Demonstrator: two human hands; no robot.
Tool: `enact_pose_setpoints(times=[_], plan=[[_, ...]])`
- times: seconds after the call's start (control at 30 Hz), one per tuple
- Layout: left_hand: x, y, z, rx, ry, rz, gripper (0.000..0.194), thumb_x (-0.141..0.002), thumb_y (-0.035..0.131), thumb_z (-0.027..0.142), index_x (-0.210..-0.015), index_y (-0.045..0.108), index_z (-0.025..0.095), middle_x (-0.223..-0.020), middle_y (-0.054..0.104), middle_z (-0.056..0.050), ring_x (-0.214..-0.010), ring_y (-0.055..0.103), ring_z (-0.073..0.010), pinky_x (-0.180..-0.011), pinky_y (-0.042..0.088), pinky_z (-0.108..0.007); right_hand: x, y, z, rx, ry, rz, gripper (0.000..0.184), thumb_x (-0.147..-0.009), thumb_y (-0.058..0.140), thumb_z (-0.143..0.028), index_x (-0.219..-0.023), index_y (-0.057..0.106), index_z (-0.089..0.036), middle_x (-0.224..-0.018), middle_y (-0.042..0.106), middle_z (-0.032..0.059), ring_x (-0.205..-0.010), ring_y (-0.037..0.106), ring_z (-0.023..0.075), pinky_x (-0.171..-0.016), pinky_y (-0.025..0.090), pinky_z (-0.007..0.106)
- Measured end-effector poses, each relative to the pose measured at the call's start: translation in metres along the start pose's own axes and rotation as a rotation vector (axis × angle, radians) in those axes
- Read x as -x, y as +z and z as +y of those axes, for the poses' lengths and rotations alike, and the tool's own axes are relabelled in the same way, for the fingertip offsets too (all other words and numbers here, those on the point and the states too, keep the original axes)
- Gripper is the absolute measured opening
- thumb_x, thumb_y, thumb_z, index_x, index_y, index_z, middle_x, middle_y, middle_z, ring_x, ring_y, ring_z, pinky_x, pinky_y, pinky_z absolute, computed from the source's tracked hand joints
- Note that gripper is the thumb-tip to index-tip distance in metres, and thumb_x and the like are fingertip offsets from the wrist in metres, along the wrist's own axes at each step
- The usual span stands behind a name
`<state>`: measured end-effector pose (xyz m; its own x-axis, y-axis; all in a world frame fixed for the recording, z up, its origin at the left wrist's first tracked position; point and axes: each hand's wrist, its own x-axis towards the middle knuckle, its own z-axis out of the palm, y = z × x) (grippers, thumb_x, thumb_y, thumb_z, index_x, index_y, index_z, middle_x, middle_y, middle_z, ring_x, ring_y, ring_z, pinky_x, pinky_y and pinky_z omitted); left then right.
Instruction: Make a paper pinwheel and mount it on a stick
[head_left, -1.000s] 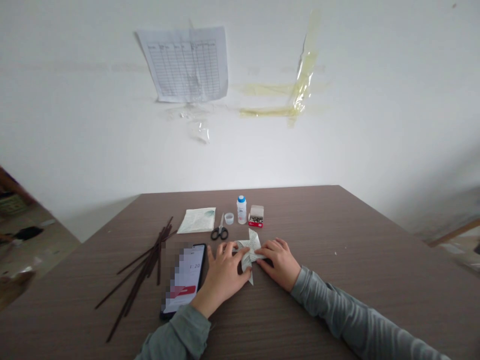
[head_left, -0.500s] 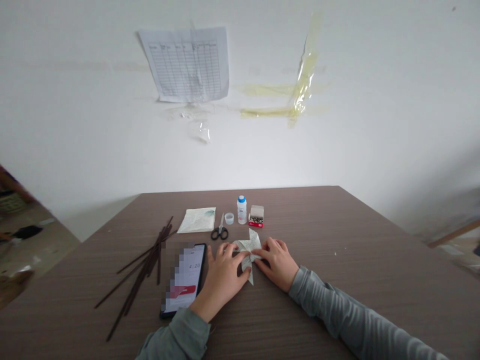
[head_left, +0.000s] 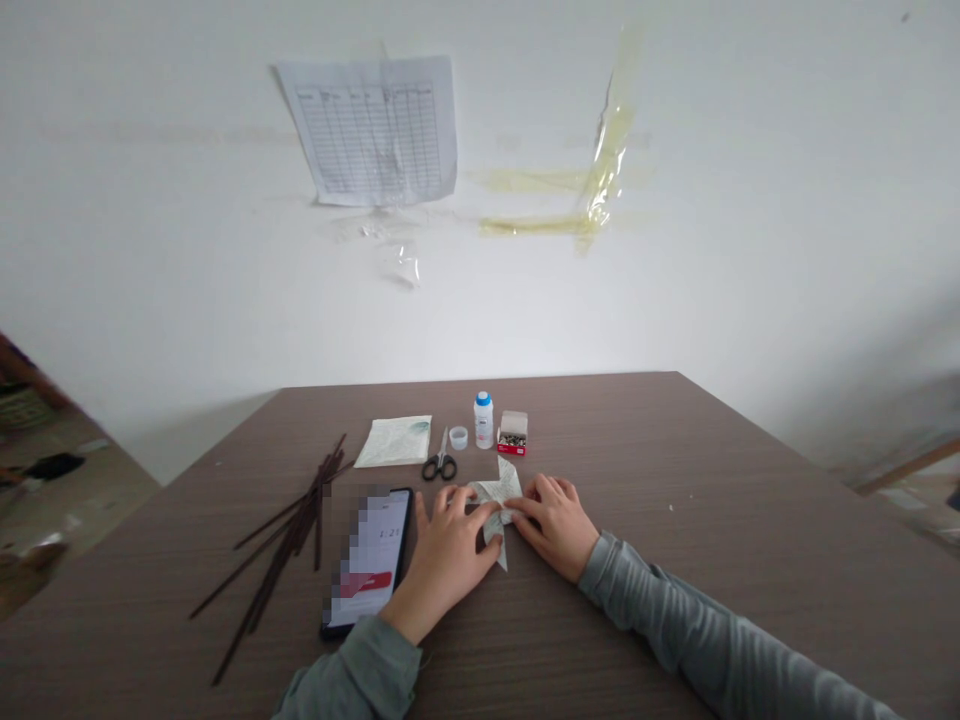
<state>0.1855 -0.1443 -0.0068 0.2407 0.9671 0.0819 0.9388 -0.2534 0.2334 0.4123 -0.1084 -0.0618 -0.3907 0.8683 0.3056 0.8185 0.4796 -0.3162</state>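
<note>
A folded paper pinwheel (head_left: 498, 490) with faint print lies on the table between my two hands, its points spread outward. My left hand (head_left: 448, 545) rests on its left side, thumb and forefinger pressing the paper near the centre and lower point. From the right, the thumb and forefinger of my right hand (head_left: 553, 528) close on the pinwheel's right point by the middle. Fingers partly cover the centre. Just beyond the paper stand an open small box of metal pins (head_left: 513, 440) and a white bottle with a blue cap (head_left: 484, 420).
Black-handled scissors (head_left: 439, 464) and a small clear cup (head_left: 458, 437) sit behind my left hand, near a stack of paper sheets (head_left: 394, 441). A phone (head_left: 367, 560) lies left of my left forearm. Several dark thin sticks (head_left: 289, 540) are piled farther left. A wall (head_left: 570, 320) borders the table's far edge.
Both hands stay almost still on the pinwheel. The digits on the phone screen have changed.
</note>
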Motion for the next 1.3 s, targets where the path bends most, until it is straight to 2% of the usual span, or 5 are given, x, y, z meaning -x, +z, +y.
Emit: enact_pose_setpoints(times=[0.43, 0.77, 0.97, 1.17, 1.3], plan=[[-0.001, -0.005, 0.003, -0.033, -0.006, -0.058, 0.057, -0.116, 0.084, 0.026, -0.168, 0.091, 0.046, -0.176, 0.082, -0.015, -0.175, 0.064, -0.0509, -0.151, 0.035, -0.099, 0.002, 0.005, 0.004, 0.044, -0.043, 0.020, 0.037, -0.125, 0.072, -0.032, -0.147, 0.101, -0.041, -0.127, 0.088, 0.0140, -0.126, 0.082, 0.0385, -0.133, 0.063, 0.070], [0.002, -0.003, 0.002, -0.016, -0.005, -0.014, 0.055, -0.114, 0.083, 0.022, -0.164, 0.094, 0.041, -0.173, 0.083, -0.016, -0.171, 0.069, -0.0528, -0.151, 0.039, -0.098, 0.002, 0.000, -0.001, 0.055, 0.000, 0.005, 0.032, -0.124, 0.082, -0.031, -0.147, 0.101, -0.042, -0.126, 0.089, 0.0127, -0.126, 0.084, 0.0370, -0.131, 0.065, 0.064], [0.001, 0.005, -0.002, -0.002, -0.016, 0.020, 0.049, -0.110, 0.090, 0.027, -0.155, 0.098, 0.042, -0.166, 0.087, -0.014, -0.163, 0.073, -0.0532, -0.149, 0.044, -0.096, 0.002, 0.003, 0.008, 0.005, -0.016, 0.017, 0.038, -0.123, 0.073, -0.030, -0.145, 0.102, -0.040, -0.126, 0.092, 0.0137, -0.125, 0.088, 0.0384, -0.134, 0.064, 0.070], [0.002, 0.001, -0.001, -0.010, -0.010, -0.023, 0.053, -0.115, 0.084, 0.026, -0.165, 0.094, 0.042, -0.174, 0.084, -0.016, -0.169, 0.069, -0.0545, -0.149, 0.040, -0.099, 0.003, 0.003, 0.012, 0.013, -0.041, 0.034, 0.036, -0.125, 0.073, -0.032, -0.143, 0.103, -0.042, -0.124, 0.091, 0.0128, -0.123, 0.088, 0.0381, -0.128, 0.068, 0.066], [0.002, -0.005, 0.000, -0.021, 0.007, -0.049, 0.054, -0.117, 0.082, 0.026, -0.169, 0.092, 0.040, -0.176, 0.083, -0.017, -0.172, 0.067, -0.0527, -0.150, 0.038, -0.099, 0.001, -0.001, 0.008, 0.041, -0.038, -0.002, 0.034, -0.125, 0.076, -0.030, -0.146, 0.102, -0.040, -0.127, 0.091, 0.0129, -0.126, 0.086, 0.0365, -0.135, 0.064, 0.067]])
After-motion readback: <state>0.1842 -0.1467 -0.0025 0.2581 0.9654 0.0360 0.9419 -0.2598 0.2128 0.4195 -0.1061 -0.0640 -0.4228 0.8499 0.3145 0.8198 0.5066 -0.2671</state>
